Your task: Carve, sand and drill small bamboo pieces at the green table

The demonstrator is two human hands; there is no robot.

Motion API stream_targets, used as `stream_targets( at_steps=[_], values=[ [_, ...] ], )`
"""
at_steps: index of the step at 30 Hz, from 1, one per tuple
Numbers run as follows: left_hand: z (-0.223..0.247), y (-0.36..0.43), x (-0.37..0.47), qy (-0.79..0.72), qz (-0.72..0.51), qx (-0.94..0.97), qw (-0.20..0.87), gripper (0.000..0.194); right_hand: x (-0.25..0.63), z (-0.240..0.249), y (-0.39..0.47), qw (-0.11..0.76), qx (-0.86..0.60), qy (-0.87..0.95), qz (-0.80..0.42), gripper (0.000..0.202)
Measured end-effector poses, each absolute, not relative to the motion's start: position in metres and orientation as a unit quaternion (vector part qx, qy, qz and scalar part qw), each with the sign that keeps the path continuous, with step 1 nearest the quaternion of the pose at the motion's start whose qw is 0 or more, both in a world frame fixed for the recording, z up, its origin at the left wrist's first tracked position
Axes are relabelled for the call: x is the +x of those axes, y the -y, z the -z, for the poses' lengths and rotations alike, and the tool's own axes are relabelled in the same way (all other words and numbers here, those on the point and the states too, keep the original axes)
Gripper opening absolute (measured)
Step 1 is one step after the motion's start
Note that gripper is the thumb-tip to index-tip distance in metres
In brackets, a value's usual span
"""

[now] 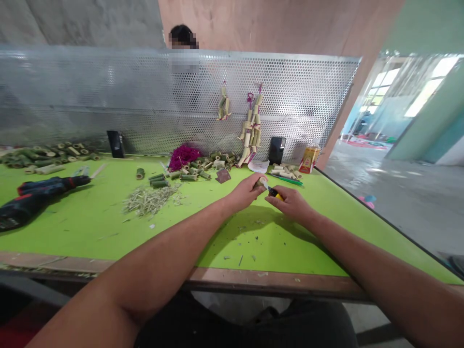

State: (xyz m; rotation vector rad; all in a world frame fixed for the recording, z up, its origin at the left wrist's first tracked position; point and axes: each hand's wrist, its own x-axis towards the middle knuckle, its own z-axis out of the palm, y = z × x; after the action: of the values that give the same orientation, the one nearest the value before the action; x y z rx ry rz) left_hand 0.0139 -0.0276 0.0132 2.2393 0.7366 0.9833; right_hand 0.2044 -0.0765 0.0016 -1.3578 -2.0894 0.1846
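Observation:
My left hand (247, 190) is closed around a short piece of bamboo (260, 182), its pale cut end turned to the right. In my right hand (290, 201) is a utility knife (275, 193) with a yellow and black handle. Its blade points up and left and meets, or nearly meets, the bamboo's end. Both hands are above the green tabletop (311, 237), where small dark specks and shavings lie below them. Much of the knife handle is hidden by my right fingers.
Left lie a power drill (47, 193), cut bamboo (47, 155) and shavings (148, 199). Purple cord (183, 157), sandpaper (223, 175), a green pen (290, 181) and a yellow carton (309, 158) stand behind. Bamboo figures (250, 125) hang on a perforated metal screen (297, 92); a person (184, 87) is beyond.

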Motion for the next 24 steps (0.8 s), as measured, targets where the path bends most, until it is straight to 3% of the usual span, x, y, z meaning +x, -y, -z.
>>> stream_targets(
  at_steps=[10, 16, 24],
  values=[
    [-0.0212, 0.0353, 0.0106, -0.249, -0.36, 0.848, 0.299, 0.026, 0.2029, -0.0033, 0.0799, 0.313, -0.51, 0.798, -0.068, 0.036],
    [-0.0167, 0.0323, 0.0111, -0.248, -0.367, 0.848, 0.291, 0.044, 0.204, -0.0023, 0.0797, 0.316, -0.526, 0.787, -0.064, 0.041],
    [-0.0137, 0.0279, 0.0137, -0.252, -0.371, 0.863, 0.233, 0.042, 0.2008, -0.0011, 0.0799, 0.289, -0.531, 0.794, -0.062, 0.044]
  ],
)
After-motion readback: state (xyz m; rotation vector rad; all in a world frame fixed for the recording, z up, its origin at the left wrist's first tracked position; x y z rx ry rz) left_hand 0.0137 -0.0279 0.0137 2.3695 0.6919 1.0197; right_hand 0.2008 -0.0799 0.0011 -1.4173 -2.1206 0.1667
